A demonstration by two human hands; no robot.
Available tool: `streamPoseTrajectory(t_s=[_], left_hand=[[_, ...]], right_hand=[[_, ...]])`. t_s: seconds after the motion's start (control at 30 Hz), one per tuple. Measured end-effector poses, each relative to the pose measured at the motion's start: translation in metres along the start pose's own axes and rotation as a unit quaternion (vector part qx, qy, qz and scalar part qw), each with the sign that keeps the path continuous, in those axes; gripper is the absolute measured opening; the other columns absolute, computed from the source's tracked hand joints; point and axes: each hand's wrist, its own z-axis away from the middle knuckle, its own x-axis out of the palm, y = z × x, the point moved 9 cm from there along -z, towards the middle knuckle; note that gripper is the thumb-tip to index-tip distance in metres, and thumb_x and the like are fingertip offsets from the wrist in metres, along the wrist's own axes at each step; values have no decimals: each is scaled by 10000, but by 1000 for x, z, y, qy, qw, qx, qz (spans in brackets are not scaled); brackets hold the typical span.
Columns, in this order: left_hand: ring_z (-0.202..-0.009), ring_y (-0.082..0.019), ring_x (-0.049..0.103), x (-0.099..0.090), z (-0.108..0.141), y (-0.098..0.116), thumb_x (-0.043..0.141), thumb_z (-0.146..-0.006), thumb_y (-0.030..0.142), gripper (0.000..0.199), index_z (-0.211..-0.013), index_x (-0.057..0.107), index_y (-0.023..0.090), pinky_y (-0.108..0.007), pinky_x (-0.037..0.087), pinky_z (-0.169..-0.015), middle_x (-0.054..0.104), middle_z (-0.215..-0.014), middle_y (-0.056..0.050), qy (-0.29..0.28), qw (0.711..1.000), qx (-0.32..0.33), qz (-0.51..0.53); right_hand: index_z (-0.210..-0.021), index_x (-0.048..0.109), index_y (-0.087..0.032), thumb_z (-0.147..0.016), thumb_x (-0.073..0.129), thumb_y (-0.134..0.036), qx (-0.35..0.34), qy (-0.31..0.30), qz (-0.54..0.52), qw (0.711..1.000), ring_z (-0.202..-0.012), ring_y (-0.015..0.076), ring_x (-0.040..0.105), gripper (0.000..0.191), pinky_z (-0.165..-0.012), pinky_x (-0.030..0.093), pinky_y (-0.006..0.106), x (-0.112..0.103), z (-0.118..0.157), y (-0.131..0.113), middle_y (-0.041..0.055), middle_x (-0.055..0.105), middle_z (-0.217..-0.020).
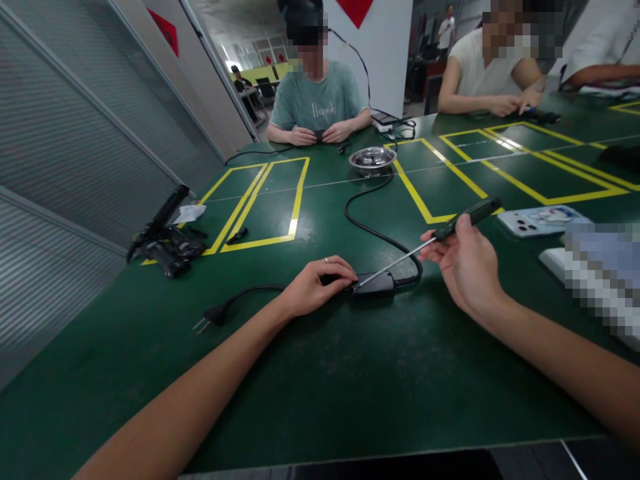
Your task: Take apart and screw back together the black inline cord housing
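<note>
A black box-shaped cord unit (pixel 376 285) lies on the green table with a cable leaving each end. My left hand (pixel 316 285) pinches its left end with thumb and fingers, and a ring shows on one finger. In my right hand (pixel 473 263) is a screwdriver (pixel 465 219) with a dark green handle. Its long shaft slants down to the left, and the tip meets the left part of the unit near my left fingertips. Whether a screw sits under the tip is too small to tell. A two-pin plug (pixel 216 315) ends the left cable.
A metal bowl (pixel 373 160) with small parts stands beyond the unit, the cable passing beside it. A phone (pixel 543 220) lies at right, a black tripod-like item (pixel 167 250) at left. Yellow tape (pixel 295 223) marks the table (pixel 320 387). Other people sit across.
</note>
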Motion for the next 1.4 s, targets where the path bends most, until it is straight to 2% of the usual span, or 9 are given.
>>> streamPoseTrajectory(t_s=[0.33,0.53,0.73,1.0,1.13,1.23,1.33,1.4], left_hand=[[-931,-180,621,0,0,-1,547,-904,281,194,-936,711,183,-407,499,-890,659,-1013,-78,-8,1000,-13,23],[-1012,-206,611,0,2,-4,554,-910,310,202,-932,723,200,-445,473,-939,637,-1113,-81,-39,997,-25,55],[-1038,-201,604,3,2,-6,665,-840,309,125,-890,721,209,-444,465,-956,618,-1134,-63,-59,995,-32,78],[-1044,-204,599,3,3,1,604,-880,318,160,-887,702,193,-414,459,-955,611,-1155,-65,-55,997,-39,20],[-1081,-204,576,5,3,3,579,-894,306,162,-880,682,181,-412,429,-986,587,-1184,-63,-69,996,-40,24],[-1081,-203,568,6,3,-1,607,-874,285,143,-957,647,176,-391,425,-983,587,-1174,-65,-63,996,-58,37],[-1032,-199,571,5,5,-6,597,-876,278,253,-1113,583,192,-373,445,-938,602,-1121,-60,-47,995,-89,21],[-1021,-201,566,6,5,-7,557,-898,279,264,-1151,568,203,-373,442,-928,602,-1115,-54,-48,994,-99,-9]], right_hand=[[-930,488,-218,-881,543,-484,-8,-22,-9,1000,-576,151,665,277,-583,580,321,4,2,-1,21,683,-763],[-940,486,-228,-896,520,-479,-12,-27,3,1000,-584,147,665,257,-583,578,316,3,1,0,10,685,-765],[-923,484,-233,-906,514,-453,-20,-43,8,999,-580,141,659,223,-584,570,306,6,1,1,1,683,-756],[-888,486,-218,-911,508,-451,-6,-4,-3,1000,-555,135,633,235,-555,554,282,-4,-6,1,8,656,-703],[-872,492,-218,-902,525,-458,1,1,-4,1000,-560,131,628,244,-554,555,273,-6,-7,0,6,641,-699],[-876,493,-220,-888,549,-461,-2,-7,-1,1000,-551,125,622,247,-556,554,270,-5,-6,0,1,641,-704],[-896,492,-224,-878,573,-451,-20,-11,10,1000,-555,121,623,241,-551,551,263,-4,-6,-3,-12,638,-703],[-908,493,-222,-878,581,-433,-34,-17,19,999,-560,120,626,231,-549,550,264,-3,-5,-5,-16,639,-707]])
